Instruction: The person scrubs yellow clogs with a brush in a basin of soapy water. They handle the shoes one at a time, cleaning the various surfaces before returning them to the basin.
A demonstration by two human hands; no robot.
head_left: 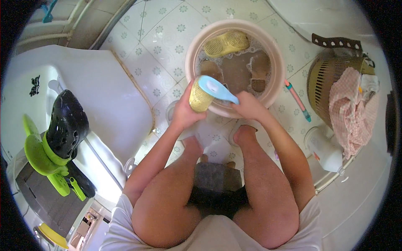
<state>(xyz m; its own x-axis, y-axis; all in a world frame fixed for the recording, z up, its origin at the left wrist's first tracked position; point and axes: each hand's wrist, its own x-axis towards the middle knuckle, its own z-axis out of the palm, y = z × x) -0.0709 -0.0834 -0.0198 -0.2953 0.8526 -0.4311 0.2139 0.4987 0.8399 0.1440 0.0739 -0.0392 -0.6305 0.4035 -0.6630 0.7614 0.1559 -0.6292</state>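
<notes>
My left hand point(186, 109) grips a shoe with a yellow ridged sole point(198, 100), tilted at the near left rim of a pale pink basin point(279, 79). In my right hand point(250, 107) is the handle of a light blue scrub brush point(214, 88). The brush head lies over the sole, its bristles hidden. Murky brown water with foam at its edges fills the basin. A second shoe point(227, 43) floats sole up at the far side. Two brownish shapes, one a dark piece point(258, 75), sit partly under the water; their kind is unclear.
To the right stand a brown slatted basket point(320, 83) with a pink checked cloth point(349, 106) and a white bottle point(326, 150). A pink and teal stick point(298, 100) lies on the tiles. Black and lime-green clogs point(67, 125) rest at left beside a white fixture point(104, 92).
</notes>
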